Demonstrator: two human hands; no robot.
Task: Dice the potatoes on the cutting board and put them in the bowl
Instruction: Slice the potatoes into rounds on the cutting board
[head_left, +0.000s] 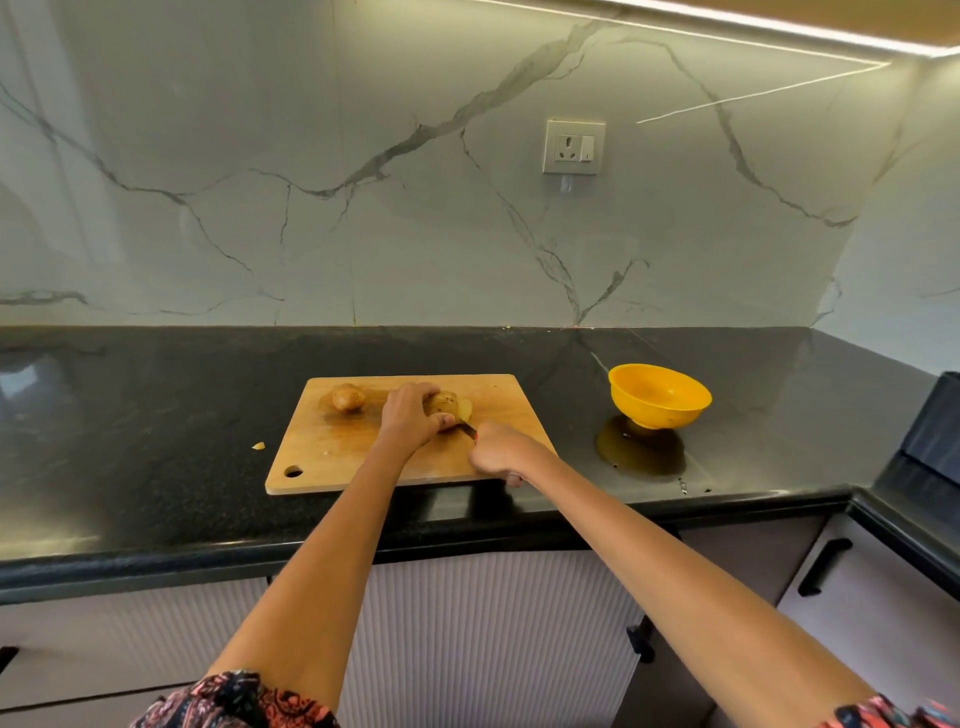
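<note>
The glossy black stone table (156, 441) carries everything I need, and I take the rectangular wooden cutting board (363, 457) as my landmark, laid square at the table's front edge so both my arms reach it easily. To the right of the board, well apart from it, stands the round yellow plastic bowl (660, 395), open side up and seemingly empty, parked close enough to receive the diced pieces later. My left hand (410, 415) arches over the brown-skinned potato being cut (445, 404) near the board's middle, fingers curled round it to pin it against rolling, its pale cut face turned toward the blade. My right hand (501, 451), at the board's near right corner, is closed round the handle of a small knife (467, 428), whose dark blade points into that potato; I judge the first slices are just under way. The second whole brown potato (348, 397) waits at the board's far left. A tiny pale scrap (258, 445) lies on the table just left of the board.
</note>
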